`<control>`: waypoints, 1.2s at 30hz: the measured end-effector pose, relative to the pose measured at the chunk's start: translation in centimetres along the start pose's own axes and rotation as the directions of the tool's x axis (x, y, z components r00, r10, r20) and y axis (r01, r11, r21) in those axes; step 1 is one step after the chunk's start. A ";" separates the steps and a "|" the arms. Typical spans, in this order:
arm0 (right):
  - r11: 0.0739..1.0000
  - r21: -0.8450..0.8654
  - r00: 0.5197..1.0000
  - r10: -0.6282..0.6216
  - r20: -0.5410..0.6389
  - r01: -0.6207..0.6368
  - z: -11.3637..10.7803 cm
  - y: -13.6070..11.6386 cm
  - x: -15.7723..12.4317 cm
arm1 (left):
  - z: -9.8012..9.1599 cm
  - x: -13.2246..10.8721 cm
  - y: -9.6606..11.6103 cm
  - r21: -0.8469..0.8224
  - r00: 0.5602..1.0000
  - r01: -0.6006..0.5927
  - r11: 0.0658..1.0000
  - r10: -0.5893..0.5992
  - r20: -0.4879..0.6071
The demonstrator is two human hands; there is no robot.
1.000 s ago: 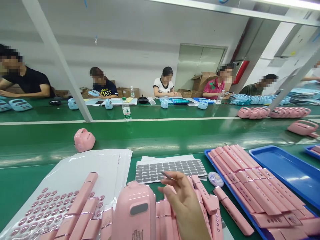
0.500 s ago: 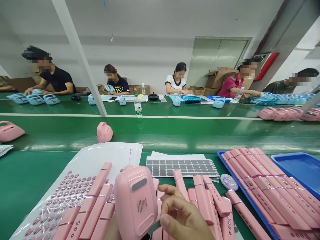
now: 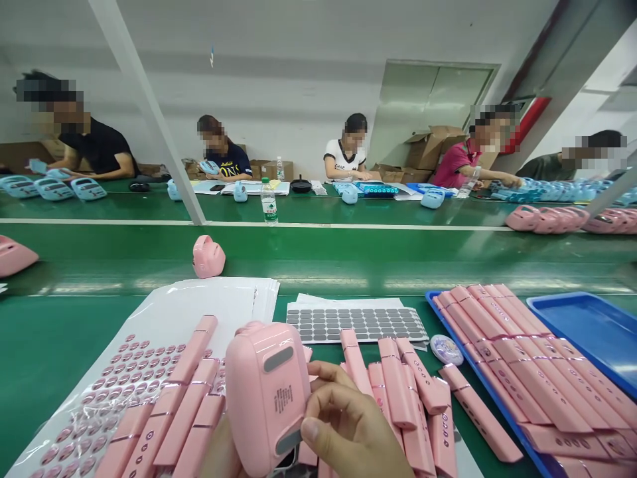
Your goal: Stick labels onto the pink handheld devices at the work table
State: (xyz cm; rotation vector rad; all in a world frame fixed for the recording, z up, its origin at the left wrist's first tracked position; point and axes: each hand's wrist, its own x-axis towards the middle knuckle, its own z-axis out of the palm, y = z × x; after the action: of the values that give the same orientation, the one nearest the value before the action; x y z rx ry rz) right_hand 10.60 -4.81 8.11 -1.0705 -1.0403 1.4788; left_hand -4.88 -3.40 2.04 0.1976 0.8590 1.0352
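A pink plastic case [image 3: 263, 398], shaped like a small rounded printer, stands tilted in my hands, with a grey oval pad at each end of its face. My left hand [image 3: 216, 458] sits behind it, mostly hidden, holding it from below. My right hand [image 3: 348, 425] curls against its right side, thumb near the lower pad. No tweezers show clearly. Pink bars [image 3: 184, 392] lie bundled on both sides of my hands, over a sheet of pink round stickers [image 3: 119, 392]. Beyond them lies a sheet of grey oval pads [image 3: 355, 324].
A blue tray [image 3: 490, 398] full of pink bars stands at right, by a blue tray [image 3: 587, 332] and a round sticker disc [image 3: 446, 350]. A pink case [image 3: 209, 257] rests on the green conveyor belt [image 3: 348, 259]. Several co-workers sit beyond, handling blue cases.
The pink case has dropped lower and tilted less. A grey pad held at the tweezer tip earlier now lies on its lower end, and the tweezers are out of clear sight. The view shifted slightly.
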 end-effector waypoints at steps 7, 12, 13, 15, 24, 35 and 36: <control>0.997 -0.071 0.999 0.016 -0.029 -0.018 0.2 -0.5 -0.1 | 0.3 -0.1 0.1 0.049 1.000 -0.005 0.999 0.005 0.005; 0.998 -0.067 0.998 0.011 -0.063 -0.016 0.5 -0.4 -0.1 | 0.0 0.0 0.0 0.067 0.999 -0.042 0.997 0.043 -0.007; 0.998 -0.065 0.998 0.010 -0.068 -0.014 0.5 -0.4 -0.1 | -0.2 0.1 0.0 0.068 0.999 -0.047 0.997 0.047 -0.008; 0.998 -0.064 0.997 0.001 -0.082 -0.006 0.5 -0.4 -0.1 | -0.5 0.3 -0.1 0.070 0.998 -0.061 0.996 0.061 -0.008; 0.997 -0.053 0.990 -0.063 -0.129 0.057 0.9 0.4 -0.2 | -2.9 0.8 -0.5 0.057 0.992 -0.078 0.995 0.083 -0.092; 0.982 0.190 0.977 0.027 -0.211 0.014 -1.6 1.7 -0.5 | -1.8 0.9 -0.3 0.018 0.995 -0.064 0.998 0.065 -0.070; 0.995 0.094 0.955 0.000 -0.297 0.029 -2.8 1.4 -1.2 | -1.4 1.0 0.0 0.029 0.995 -0.067 0.997 0.069 -0.068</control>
State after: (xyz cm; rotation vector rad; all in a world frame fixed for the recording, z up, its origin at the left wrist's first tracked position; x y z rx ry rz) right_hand 13.09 -5.93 6.19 -1.1699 -0.7543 1.2944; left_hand -5.66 -2.87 0.59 0.2163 0.9344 1.1000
